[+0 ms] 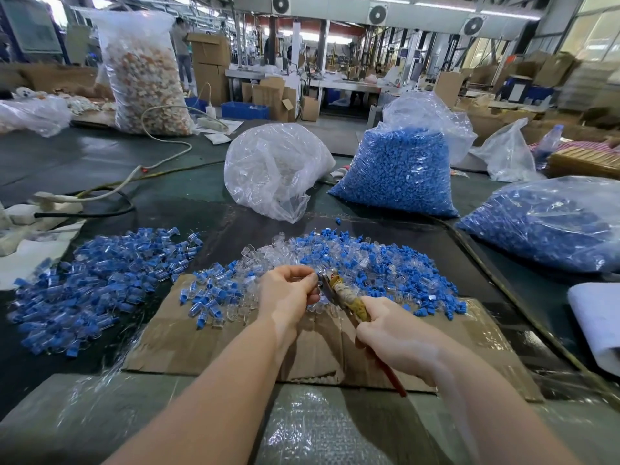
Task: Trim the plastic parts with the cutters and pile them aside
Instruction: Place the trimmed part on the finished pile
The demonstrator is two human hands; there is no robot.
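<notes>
My left hand [290, 288] pinches a small clear plastic part at the jaws of the cutters [339, 292]. My right hand [396, 340] grips the cutters by their taped handles, one red handle sticking out below the palm. The part itself is mostly hidden by my fingers. Behind my hands lies a heap of blue and clear parts [369, 260] on a cardboard sheet [188, 340]. To the left spreads a separate pile of blue-and-clear parts [100, 283].
A crumpled clear bag [271, 169] and two bags of blue parts [399, 169] [550, 223] stand beyond the heap. White cables and a power strip [57, 199] lie at far left. Bubble wrap [318, 427] covers the near table edge.
</notes>
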